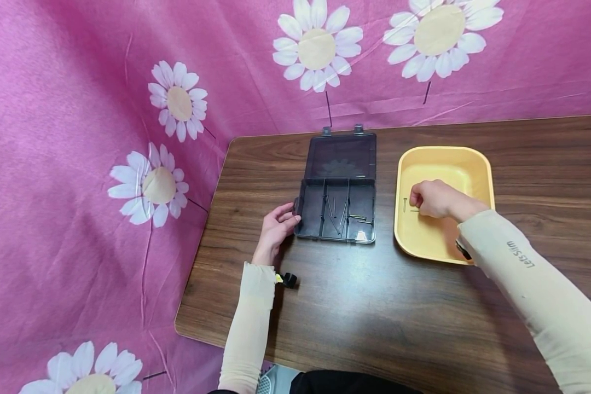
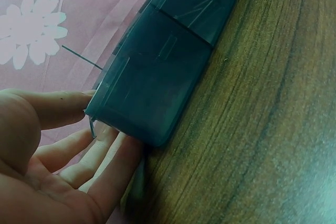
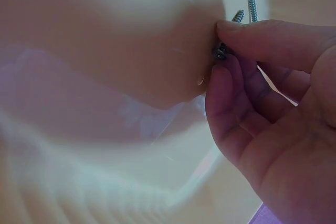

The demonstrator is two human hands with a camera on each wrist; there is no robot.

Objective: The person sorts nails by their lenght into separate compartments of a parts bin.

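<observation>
My right hand (image 1: 434, 199) is inside the yellow tray (image 1: 435, 245), pinching a screw (image 3: 220, 52) between thumb and fingertips. Its dark head shows below the thumb, with its threaded end above. Another screw (image 3: 252, 6) lies just past the thumb in the right wrist view. In the head view a loose screw (image 1: 405, 204) lies to the left of the hand. My left hand (image 1: 277, 229) touches the left end of a dark see-through compartment box (image 1: 311, 208), its fingers loosely extended against the wall and rim. Long thin screws (image 1: 334, 207) lie in the box's middle compartment.
The box's lid (image 1: 341, 156) is folded back behind it. Short fasteners (image 1: 358, 217), some brass-coloured, lie in its right compartment. Box and tray stand side by side on a brown wooden table (image 1: 354, 306). A pink flowered cloth (image 1: 246, 65) hangs behind and to the left.
</observation>
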